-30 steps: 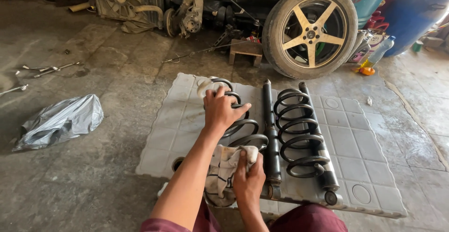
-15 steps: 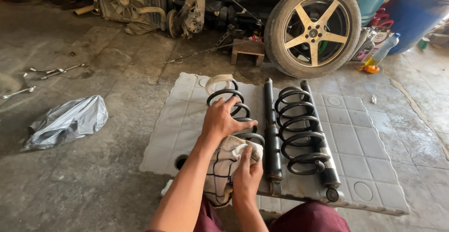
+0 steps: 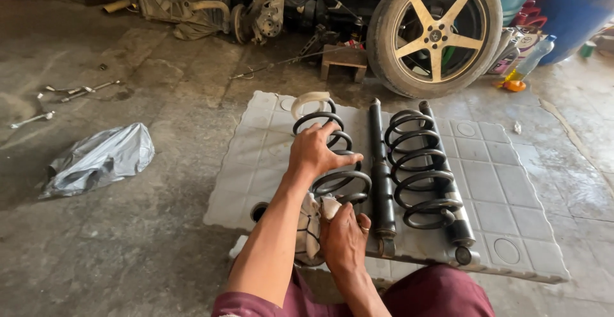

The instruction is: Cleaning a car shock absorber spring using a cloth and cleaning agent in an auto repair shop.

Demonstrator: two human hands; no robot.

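Left hand (image 3: 314,153) on coil spring (image 3: 332,157), right hand (image 3: 343,237) with rag (image 3: 311,224)

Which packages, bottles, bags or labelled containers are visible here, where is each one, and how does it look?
Clear plastic bottle with blue cap: right of the wheel, leaning, slim.
Orange-yellow container: on the floor below that bottle, small, partly hidden.
Crumpled grey plastic bag: on the concrete floor, far left of the mat.
Blue barrel: top right corner, large, rounded.
No sign or screen is in view.
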